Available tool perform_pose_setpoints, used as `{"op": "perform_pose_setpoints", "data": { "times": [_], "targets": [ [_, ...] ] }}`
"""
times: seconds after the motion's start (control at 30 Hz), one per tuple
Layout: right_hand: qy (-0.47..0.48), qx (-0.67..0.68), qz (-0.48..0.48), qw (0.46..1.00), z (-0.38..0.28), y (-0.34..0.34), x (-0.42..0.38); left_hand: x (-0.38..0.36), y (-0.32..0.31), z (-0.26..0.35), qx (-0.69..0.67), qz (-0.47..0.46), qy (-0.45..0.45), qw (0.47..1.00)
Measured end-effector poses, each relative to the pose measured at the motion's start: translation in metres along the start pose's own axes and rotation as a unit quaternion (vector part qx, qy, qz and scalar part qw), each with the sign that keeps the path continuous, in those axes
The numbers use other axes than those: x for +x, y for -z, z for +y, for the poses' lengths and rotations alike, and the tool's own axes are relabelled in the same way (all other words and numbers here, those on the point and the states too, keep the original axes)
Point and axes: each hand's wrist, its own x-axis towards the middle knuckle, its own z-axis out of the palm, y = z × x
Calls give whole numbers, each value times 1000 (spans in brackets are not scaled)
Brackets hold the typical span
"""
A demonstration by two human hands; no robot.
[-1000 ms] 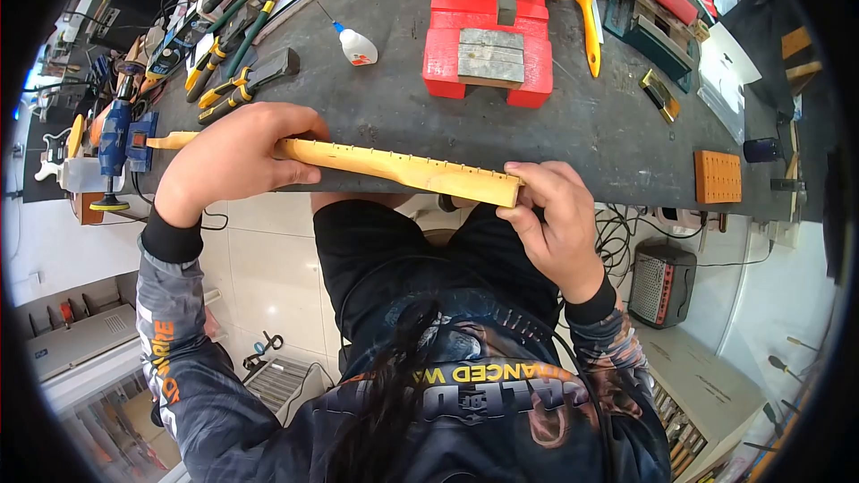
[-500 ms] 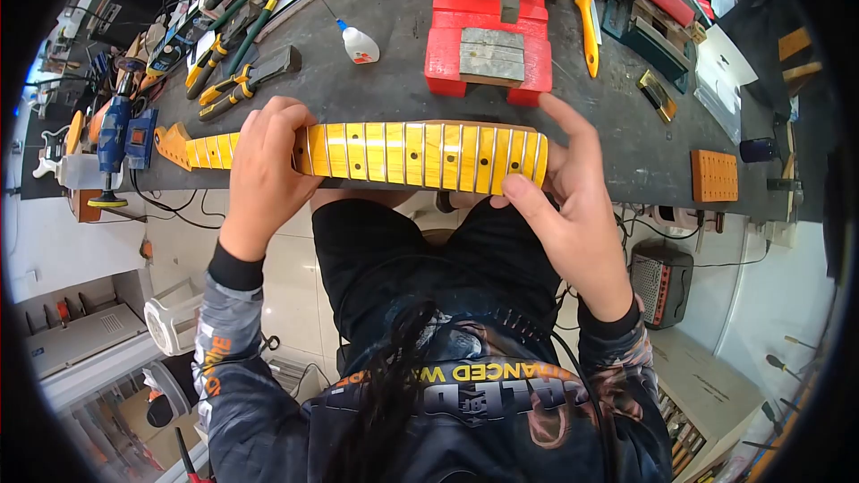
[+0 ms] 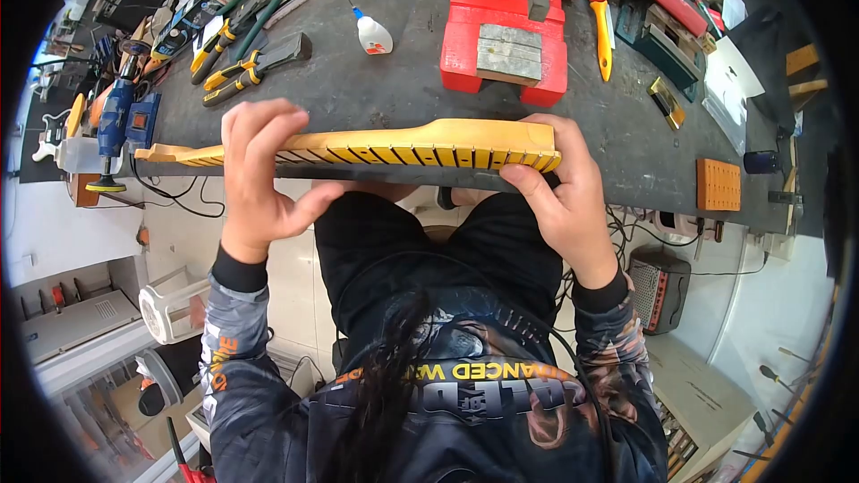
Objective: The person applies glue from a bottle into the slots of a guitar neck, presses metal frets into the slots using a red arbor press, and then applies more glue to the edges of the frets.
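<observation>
A guitar neck (image 3: pixel 488 134) of glossy yellow wood is turned on its side along the bench's front edge, its long side and rounded back facing up. The fretboard edge with its frets and dots faces toward me. At the heel end, my right hand (image 3: pixel 573 206) grips it, thumb on the fretboard side and fingers behind. My left hand (image 3: pixel 255 179) is around the neck nearer the headstock (image 3: pixel 159 154), thumb spread away and fingers apart. Part of the neck is hidden behind that hand.
Behind the neck on the dark bench (image 3: pixel 376 94) stand a red vise (image 3: pixel 506 18) and a small white bottle (image 3: pixel 374 36) with a needle tip. Pliers (image 3: pixel 259 67) and other tools lie at left. A yellow-handled brush (image 3: pixel 602 45) and a drilled wooden block (image 3: pixel 718 184) are at right.
The neck has rolled from fretboard facing up to its side, with the fretboard now toward me. My left thumb has come off the neck and the fingers have loosened; my right hand still grips the heel.
</observation>
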Motion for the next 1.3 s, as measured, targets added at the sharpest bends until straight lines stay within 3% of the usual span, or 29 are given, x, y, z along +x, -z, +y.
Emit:
{"op": "perform_pose_setpoints", "data": {
  "times": [0.1,0.37,0.47,0.53,0.6,0.73,0.87,1.0,1.13,1.2,1.23,1.3],
  "targets": [
    [54,-37,15,998,10,-1,-1,10,12,2,38,-161,69,984],
    [63,-23,10,998,18,-3,-3,21,6,-8,42,-155,36,986],
    [73,-35,6,997,20,-3,-3,30,12,-9,-7,-199,87,976],
    [85,-46,3,995,20,-3,-1,38,10,-23,-134,-123,210,961],
    [63,-37,5,997,17,-3,-1,61,-6,-38,-159,-101,331,924],
    [74,-52,3,996,18,-2,-1,91,-31,-73,-156,-197,317,914],
    [85,-52,-4,995,19,-2,-2,110,-44,-66,-164,-308,307,885],
    [80,-48,-7,996,21,-1,-2,111,-61,-73,-137,-337,313,877],
    [90,-56,-7,994,22,-1,0,102,-60,-77,-115,-284,288,907],
    [99,-68,-7,993,23,0,0,100,-46,-67,-219,-192,301,908],
    [97,-69,-5,993,23,0,0,96,-42,-54,-330,-126,323,878],
    [95,-67,-10,993,22,0,0,85,-22,-30,-373,-95,319,866]
  ]
}}
